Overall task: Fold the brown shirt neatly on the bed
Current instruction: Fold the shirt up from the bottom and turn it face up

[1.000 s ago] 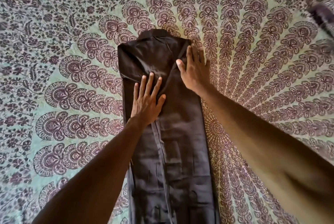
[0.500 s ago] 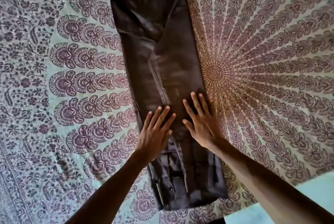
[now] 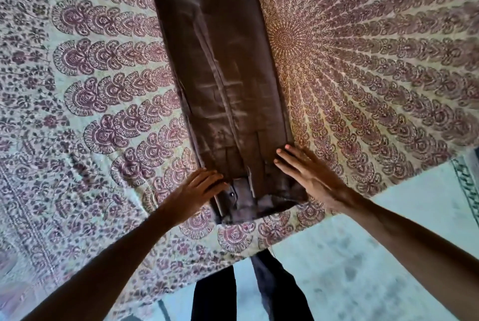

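Note:
The brown shirt (image 3: 228, 92) lies on the bed as a long narrow strip, its sides folded in, running from the top of the view down to its hem near the bed's front edge. My left hand (image 3: 197, 191) rests at the shirt's lower left corner with fingers curled at the edge; whether it pinches the cloth I cannot tell. My right hand (image 3: 308, 175) lies flat, fingers apart, on the lower right edge. The collar end is out of view at the top.
The bed (image 3: 363, 61) is covered by a patterned mandala sheet in purple and pale green. Its front edge runs diagonally just below my hands. Beyond it lies pale blue floor (image 3: 337, 256), with my dark trouser legs (image 3: 272, 289) standing there.
Both hands have slid down the shirt from the collar area to the hem. The view has tilted down, bringing the bed's front edge and the floor into sight.

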Available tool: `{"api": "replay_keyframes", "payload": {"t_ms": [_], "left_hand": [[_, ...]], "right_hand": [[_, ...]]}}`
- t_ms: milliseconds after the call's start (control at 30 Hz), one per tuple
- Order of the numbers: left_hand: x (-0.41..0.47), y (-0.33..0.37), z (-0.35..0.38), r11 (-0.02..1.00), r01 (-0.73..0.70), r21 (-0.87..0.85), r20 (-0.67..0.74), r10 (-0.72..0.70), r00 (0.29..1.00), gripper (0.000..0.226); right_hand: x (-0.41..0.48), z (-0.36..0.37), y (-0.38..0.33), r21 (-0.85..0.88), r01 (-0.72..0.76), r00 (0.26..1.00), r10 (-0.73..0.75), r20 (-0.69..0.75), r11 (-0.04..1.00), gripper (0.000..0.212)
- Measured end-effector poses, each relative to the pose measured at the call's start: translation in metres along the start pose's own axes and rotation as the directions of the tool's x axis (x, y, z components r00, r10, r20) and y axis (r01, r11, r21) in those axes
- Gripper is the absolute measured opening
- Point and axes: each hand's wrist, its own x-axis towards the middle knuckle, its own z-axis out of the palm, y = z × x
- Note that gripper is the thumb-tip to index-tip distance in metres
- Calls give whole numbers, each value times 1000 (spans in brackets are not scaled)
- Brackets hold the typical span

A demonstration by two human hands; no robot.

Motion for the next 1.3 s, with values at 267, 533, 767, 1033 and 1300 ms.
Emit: {"api": "replay_keyframes", "payload": {"t_ms": [267,533,767,1033,1300], "left_hand": [[-7,-7,9,999,-26,45,-99,30,995,57],[-16,-4,26,999,-34,-37,-106,30,994,44],[-19,11,35,1000,16,19,-210,-12,978,35],[-10,27,10,901,174,-397,-328,-316,890,35],[59,-33,-82,476,138,-869,-362,-799,479,38]], "right_hand": [[-5,10,29,-48,247,965,-250,-78,968,67],[-11,22,38,-14,340,929,-338,-150,940,60],[-11,35,30,-86,307,926,-318,-201,948,40],[-4,12,1,465,-44,922,215,-323,884,47],[110,-83,29,873,-62,616,706,-348,484,15]]}}
